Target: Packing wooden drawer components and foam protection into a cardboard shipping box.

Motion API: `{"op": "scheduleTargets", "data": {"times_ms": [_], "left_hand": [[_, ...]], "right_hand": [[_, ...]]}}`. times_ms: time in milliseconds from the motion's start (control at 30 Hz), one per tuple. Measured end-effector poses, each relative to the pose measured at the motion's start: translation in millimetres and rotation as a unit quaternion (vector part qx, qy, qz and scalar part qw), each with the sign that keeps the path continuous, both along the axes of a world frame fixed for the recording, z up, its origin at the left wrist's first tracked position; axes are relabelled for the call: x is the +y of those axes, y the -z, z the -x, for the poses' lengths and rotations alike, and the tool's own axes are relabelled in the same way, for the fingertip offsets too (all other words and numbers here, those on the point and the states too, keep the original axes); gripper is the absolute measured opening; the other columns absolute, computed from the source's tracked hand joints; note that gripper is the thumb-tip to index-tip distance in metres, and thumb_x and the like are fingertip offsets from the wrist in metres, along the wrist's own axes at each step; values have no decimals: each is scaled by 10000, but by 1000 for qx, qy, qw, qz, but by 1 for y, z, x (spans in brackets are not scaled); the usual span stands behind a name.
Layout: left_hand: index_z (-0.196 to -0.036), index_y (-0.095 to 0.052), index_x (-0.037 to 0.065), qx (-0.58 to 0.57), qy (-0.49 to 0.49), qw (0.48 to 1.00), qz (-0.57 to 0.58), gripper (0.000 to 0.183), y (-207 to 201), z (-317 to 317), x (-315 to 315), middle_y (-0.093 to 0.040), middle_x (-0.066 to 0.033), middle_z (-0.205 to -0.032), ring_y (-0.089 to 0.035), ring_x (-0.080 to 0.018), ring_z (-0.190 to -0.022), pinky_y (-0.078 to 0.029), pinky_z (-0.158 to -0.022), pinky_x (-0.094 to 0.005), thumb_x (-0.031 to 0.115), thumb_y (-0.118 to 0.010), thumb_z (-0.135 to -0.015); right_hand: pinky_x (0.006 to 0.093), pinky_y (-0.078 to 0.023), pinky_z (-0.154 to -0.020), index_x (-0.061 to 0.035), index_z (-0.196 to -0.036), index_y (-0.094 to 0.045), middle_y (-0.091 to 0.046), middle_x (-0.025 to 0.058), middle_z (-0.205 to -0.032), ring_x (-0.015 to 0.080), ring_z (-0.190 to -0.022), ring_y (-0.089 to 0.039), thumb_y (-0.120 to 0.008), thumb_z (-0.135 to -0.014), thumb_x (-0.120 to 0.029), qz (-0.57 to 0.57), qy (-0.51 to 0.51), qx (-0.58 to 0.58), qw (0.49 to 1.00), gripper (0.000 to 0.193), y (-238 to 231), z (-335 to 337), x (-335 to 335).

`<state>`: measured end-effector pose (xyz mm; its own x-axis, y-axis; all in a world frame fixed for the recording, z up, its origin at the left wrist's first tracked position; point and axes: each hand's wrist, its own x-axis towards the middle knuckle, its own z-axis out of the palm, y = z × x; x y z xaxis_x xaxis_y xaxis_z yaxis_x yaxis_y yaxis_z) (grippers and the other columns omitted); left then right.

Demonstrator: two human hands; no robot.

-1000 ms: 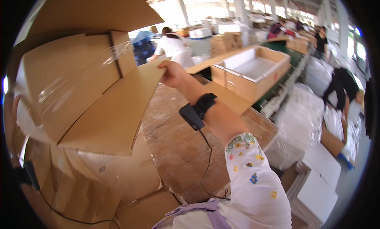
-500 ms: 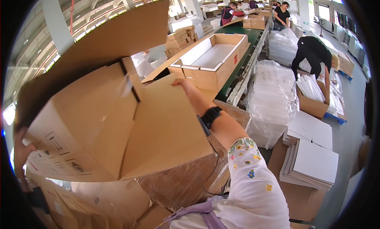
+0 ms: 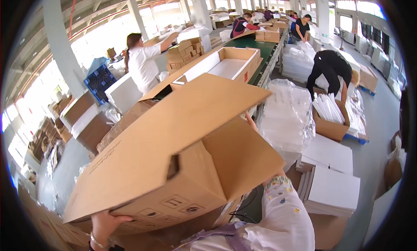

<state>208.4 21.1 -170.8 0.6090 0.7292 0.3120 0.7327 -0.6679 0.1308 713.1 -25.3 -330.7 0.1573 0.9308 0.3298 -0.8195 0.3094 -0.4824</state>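
A large brown cardboard box [image 3: 173, 203] with printed marks on its side is tilted between my hands. Its long top flap [image 3: 160, 133] slants across the opening, while a shorter end flap [image 3: 245, 160] sticks out at the right. At the box's near left edge, my left hand [image 3: 106, 225] grips with the thumb along the printed side; its other fingers are partly hidden by the cardboard. My right hand [image 3: 275, 176] is closed round the right end, mostly behind the short flap. The inside of the box is largely covered.
Ahead, a green conveyor [image 3: 267, 49] carries an open carton [image 3: 247, 68] with a white lining. White boards [image 3: 332, 186] are stacked at the right, beside plastic-wrapped white material [image 3: 284, 116]. A person in white [image 3: 145, 62] stands at left; another [image 3: 332, 66] bends over a carton at right.
The box has swung rightward and turned, and its long flap has come down across the top. Both my hands have shifted right with it. A person in white now shows at left.
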Motion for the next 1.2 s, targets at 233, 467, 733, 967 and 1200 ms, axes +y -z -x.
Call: {"op": "scheduleTargets", "data": {"times_ms": [233, 467, 733, 967, 1200], "left_hand": [[-1013, -552, 75, 58, 153, 986, 4, 552, 88, -91, -26, -572, -73, -948, -536, -262, -849, -420, -760, -347, 506, -587, -669], [-941, -568, 93, -70, 260, 959, 86, 330, 101, -87, -24, -568, -86, -928, -537, -241, -852, -411, -776, -337, 364, -554, -754], [-890, -600, 165, -65, 126, 807, -573, 309, -18, -18, 27, -538, -32, -884, -513, -166, -809, -408, -606, -277, 130, -693, -597], [-846, -554, 87, -102, -91, 903, -408, 336, -41, 73, 58, -553, -51, -781, -518, -250, -781, -377, -753, -351, 267, -696, -601], [-809, -546, 53, -141, -127, 895, -405, 340, -99, 26, 75, -556, -87, -748, -513, -263, -746, -392, -717, -340, 310, -680, -632]], "right_hand": [[321, -420, -801, -47, -1084, -467, -507, 88, -1088, 180, -995, -486, -387, -859, -296, 200, 226, 51, 952, 345, 143, 70, -130], [315, -424, -760, -48, -932, -536, -546, 73, -949, 234, -881, -524, -390, -814, -97, 465, 294, -85, 831, 194, 137, 59, -199], [380, -409, -780, -48, -1066, -469, -517, 137, -988, 288, -907, -496, -646, -649, -227, -80, 282, -836, 463, 487, -60, 216, -105], [356, -433, -683, -62, -949, -464, -549, 86, -799, 253, -755, -548, -657, -620, -252, -61, 64, -928, 361, 426, 9, 246, -58], [358, -385, -743, -91, -808, -527, -539, 48, -737, 231, -744, -534, -656, -606, -186, -104, 109, -910, 386, 258, -6, 189, -60]]}}
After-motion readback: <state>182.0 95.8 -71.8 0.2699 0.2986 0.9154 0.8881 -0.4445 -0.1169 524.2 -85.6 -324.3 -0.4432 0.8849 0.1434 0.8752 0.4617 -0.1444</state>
